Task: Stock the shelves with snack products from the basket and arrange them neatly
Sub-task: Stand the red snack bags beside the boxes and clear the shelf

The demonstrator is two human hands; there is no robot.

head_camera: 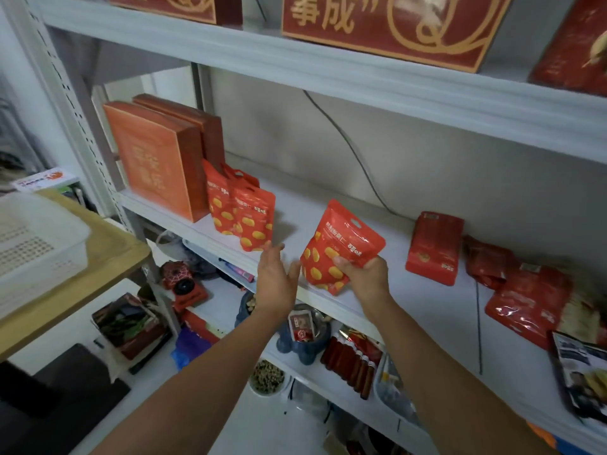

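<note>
A pouch [341, 244] in the right hand [364, 274], above the front edge of the shelf [315, 198].
Both arms stretch forward; the right grip clasps the tilted pouch's lower corner, while the left hand [274, 277] is released, fingers straight, just beside it.

A black cable [348, 146] runs slantwise down the pale back wall. Up top stands a red gift box [394, 27] with gold characters, and lower at the left two orange flat boxes [154, 159] stand upright, one behind the other. A wooden table [115, 251] sits at the left, with a small white carton [42, 180] behind it. Low down lie a red-and-black web-patterned toy [179, 279], a dark blue pot [289, 348] and a bowl of seeds [266, 376]. A thin dark rod [479, 323] lies at the right.
</note>
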